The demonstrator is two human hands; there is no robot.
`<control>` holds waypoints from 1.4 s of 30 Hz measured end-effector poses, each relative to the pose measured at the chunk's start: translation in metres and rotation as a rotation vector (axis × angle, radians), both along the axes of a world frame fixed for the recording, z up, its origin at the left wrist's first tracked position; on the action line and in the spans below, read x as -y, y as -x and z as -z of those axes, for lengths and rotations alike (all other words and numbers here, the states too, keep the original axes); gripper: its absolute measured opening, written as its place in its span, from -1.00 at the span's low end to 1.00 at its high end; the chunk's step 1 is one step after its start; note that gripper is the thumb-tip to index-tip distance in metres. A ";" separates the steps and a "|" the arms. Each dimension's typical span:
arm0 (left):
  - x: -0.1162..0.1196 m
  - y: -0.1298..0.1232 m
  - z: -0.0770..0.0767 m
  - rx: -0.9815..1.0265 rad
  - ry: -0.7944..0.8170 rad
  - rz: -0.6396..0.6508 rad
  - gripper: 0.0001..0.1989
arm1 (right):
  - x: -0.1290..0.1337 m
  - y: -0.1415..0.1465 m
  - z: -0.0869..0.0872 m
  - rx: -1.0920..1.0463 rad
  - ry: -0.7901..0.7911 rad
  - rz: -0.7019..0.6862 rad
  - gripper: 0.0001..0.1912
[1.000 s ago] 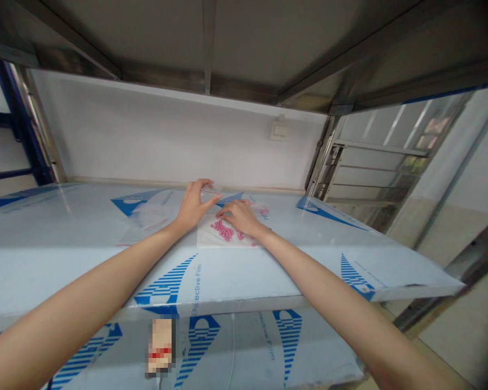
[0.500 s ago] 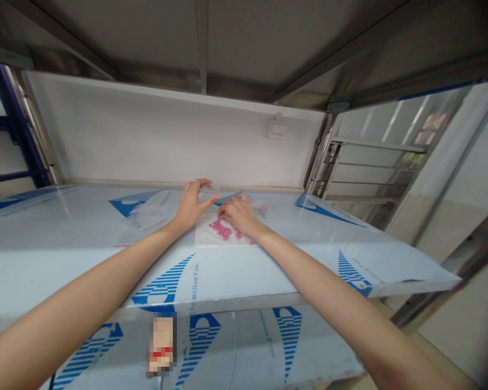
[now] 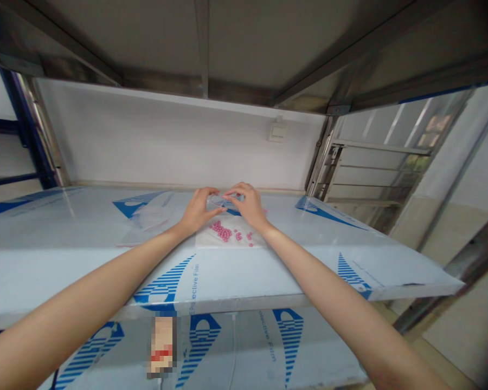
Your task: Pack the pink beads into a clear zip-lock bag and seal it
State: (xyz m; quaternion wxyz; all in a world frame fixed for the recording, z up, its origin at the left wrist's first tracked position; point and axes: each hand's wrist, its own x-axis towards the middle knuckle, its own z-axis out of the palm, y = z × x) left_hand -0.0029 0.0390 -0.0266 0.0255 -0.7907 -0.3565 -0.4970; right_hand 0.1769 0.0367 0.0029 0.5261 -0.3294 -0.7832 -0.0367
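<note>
My left hand (image 3: 197, 211) and my right hand (image 3: 246, 204) meet at the far edge of a white-backed plastic bag (image 3: 231, 239). Their fingertips pinch a small clear plastic piece (image 3: 216, 201) from both sides, though its exact form is hard to tell. Several pink beads (image 3: 223, 232) lie in a cluster just below my hands, with a few scattered to the right. They appear to be inside the bag. A flat clear plastic bag (image 3: 146, 223) lies left of my left hand, untouched.
The wide shelf (image 3: 293, 260) has glossy film with blue print and a long front edge. A steel shelf (image 3: 203, 54) runs overhead, with a white wall and socket (image 3: 277, 132) behind. A pixelated tag (image 3: 161, 346) hangs below the front edge.
My right hand has left the beads and bag surface and moved up to the clear piece, joining my left hand. Some beads now lie more visibly uncovered.
</note>
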 end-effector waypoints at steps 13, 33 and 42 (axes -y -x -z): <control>0.001 0.002 -0.005 0.026 0.035 0.024 -0.57 | -0.010 -0.015 0.001 -0.097 0.121 0.008 -0.85; 0.001 0.005 -0.014 0.443 0.297 0.151 -0.52 | -0.008 -0.080 -0.001 0.430 1.007 -0.354 -0.74; 0.022 -0.009 -0.017 0.079 0.043 0.094 -0.60 | 0.021 -0.042 -0.027 -0.226 0.374 -0.206 -0.73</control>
